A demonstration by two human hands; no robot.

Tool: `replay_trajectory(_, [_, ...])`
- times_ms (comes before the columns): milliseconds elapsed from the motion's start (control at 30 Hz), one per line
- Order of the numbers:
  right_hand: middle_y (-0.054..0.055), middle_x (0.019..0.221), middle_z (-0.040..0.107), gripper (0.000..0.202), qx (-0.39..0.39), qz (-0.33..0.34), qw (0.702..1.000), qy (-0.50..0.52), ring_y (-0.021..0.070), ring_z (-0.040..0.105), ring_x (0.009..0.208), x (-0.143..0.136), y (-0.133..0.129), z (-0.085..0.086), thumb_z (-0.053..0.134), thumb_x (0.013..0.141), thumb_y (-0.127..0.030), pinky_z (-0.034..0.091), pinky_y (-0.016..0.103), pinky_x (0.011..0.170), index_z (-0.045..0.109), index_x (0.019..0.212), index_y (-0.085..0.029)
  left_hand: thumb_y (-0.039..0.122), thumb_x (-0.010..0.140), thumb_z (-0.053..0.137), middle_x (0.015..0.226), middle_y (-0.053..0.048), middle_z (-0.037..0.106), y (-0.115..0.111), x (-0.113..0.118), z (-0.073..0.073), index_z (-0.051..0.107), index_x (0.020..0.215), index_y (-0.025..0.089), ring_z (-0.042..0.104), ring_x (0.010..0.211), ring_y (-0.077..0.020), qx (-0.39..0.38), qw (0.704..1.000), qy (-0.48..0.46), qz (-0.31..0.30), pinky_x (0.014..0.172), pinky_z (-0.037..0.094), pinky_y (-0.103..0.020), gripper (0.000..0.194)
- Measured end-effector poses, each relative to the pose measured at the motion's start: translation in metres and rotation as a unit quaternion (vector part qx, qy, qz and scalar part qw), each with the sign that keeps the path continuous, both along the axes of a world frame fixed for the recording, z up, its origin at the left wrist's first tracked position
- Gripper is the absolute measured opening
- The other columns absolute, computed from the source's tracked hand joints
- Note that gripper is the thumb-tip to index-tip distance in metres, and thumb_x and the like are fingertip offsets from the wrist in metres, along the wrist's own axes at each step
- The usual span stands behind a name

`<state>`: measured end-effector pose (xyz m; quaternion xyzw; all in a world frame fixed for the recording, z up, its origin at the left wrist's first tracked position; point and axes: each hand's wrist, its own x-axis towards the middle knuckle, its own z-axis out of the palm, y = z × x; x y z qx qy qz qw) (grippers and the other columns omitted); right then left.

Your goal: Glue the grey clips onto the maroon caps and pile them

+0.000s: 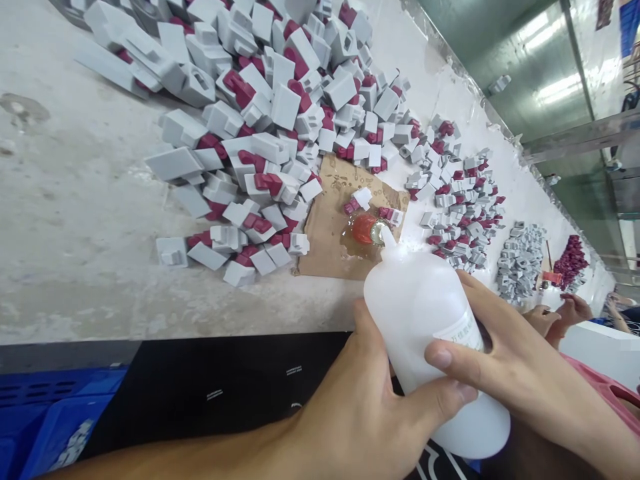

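Note:
A white plastic squeeze bottle (420, 300) with a label is gripped between my left hand (370, 400) and my right hand (495, 340). Both thumbs press on its near side; the other fingers wrap behind and are partly hidden. The bottle is tilted, its nozzle reaching the mouth of a small glass container with an orange-red band (363, 229). That container sits on a wet piece of brown cardboard (325, 250). Two grey-and-maroon plastic parts (361, 199) lie on the cardboard near it.
A large heap of grey-and-maroon parts (285, 107) covers the table's left and back, with another pile (463, 193) to the right. Further along are grey parts (520, 260), maroon parts (571, 262) and a co-worker's hands (560, 317). Blue crates (60, 413) stand below the table edge.

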<state>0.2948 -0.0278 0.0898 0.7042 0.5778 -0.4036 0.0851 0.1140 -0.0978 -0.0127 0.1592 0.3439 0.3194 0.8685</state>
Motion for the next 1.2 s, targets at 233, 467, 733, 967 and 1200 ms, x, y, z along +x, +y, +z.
replay_trajectory(233, [0.005, 0.125, 0.083, 0.058, -0.001, 0.004, 1.0, -0.015, 0.0355, 0.081, 0.109, 0.0031, -0.0006, 0.0005, 0.087, 0.092, -0.077, 0.067, 0.041, 0.087, 0.085, 0.127, -0.032, 0.056, 0.094, 0.099, 0.167, -0.02, 0.069, 0.0017, 0.0004, 0.0044, 0.043, 0.178, 0.028, 0.071, 0.151, -0.0489, 0.005, 1.0, 0.021, -0.022, 0.127, 0.062, -0.071, 0.105])
replay_trajectory(467, [0.005, 0.124, 0.083, 0.055, -0.003, 0.001, 1.0, -0.017, 0.0354, 0.081, 0.107, 0.003, -0.0015, -0.0006, 0.084, 0.094, -0.079, 0.066, 0.041, 0.083, 0.084, 0.121, -0.031, 0.057, 0.095, 0.098, 0.169, -0.019, 0.067, 0.0021, 0.0012, 0.0047, 0.034, 0.185, 0.028, 0.071, 0.151, -0.0477, 0.012, 1.0, 0.017, -0.023, 0.128, 0.062, -0.069, 0.114])
replay_trajectory(733, [0.003, 0.122, 0.083, 0.055, -0.006, 0.0, 1.0, -0.011, 0.0347, 0.081, 0.107, 0.0026, -0.0009, 0.0016, 0.087, 0.092, -0.077, 0.065, 0.041, 0.085, 0.084, 0.126, -0.033, 0.058, 0.095, 0.099, 0.17, -0.019, 0.067, -0.0006, -0.0004, 0.0021, 0.039, 0.182, 0.031, 0.071, 0.151, -0.0498, 0.003, 1.0, 0.005, -0.023, 0.125, 0.063, -0.069, 0.109])
replay_trajectory(967, [0.006, 0.12, 0.081, 0.057, 0.002, 0.002, 1.0, -0.003, 0.0348, 0.079, 0.106, -0.0025, 0.0003, 0.0011, 0.086, 0.092, -0.078, 0.064, 0.043, 0.087, 0.084, 0.12, -0.029, 0.058, 0.095, 0.098, 0.173, -0.02, 0.063, 0.0015, 0.0005, 0.0017, 0.035, 0.183, 0.03, 0.068, 0.155, -0.0493, 0.022, 0.999, 0.019, -0.027, 0.128, 0.062, -0.069, 0.112])
replay_trajectory(1200, [0.006, 0.116, 0.077, 0.058, 0.007, -0.013, 1.0, 0.021, 0.0347, 0.076, 0.105, -0.0018, -0.0024, -0.0047, 0.09, 0.089, -0.074, 0.063, 0.046, 0.09, 0.083, 0.124, -0.029, 0.056, 0.092, 0.1, 0.168, -0.018, 0.067, -0.0019, 0.0015, -0.0041, 0.046, 0.177, 0.031, 0.07, 0.151, -0.0501, 0.041, 0.997, 0.053, -0.029, 0.126, 0.063, -0.07, 0.104])
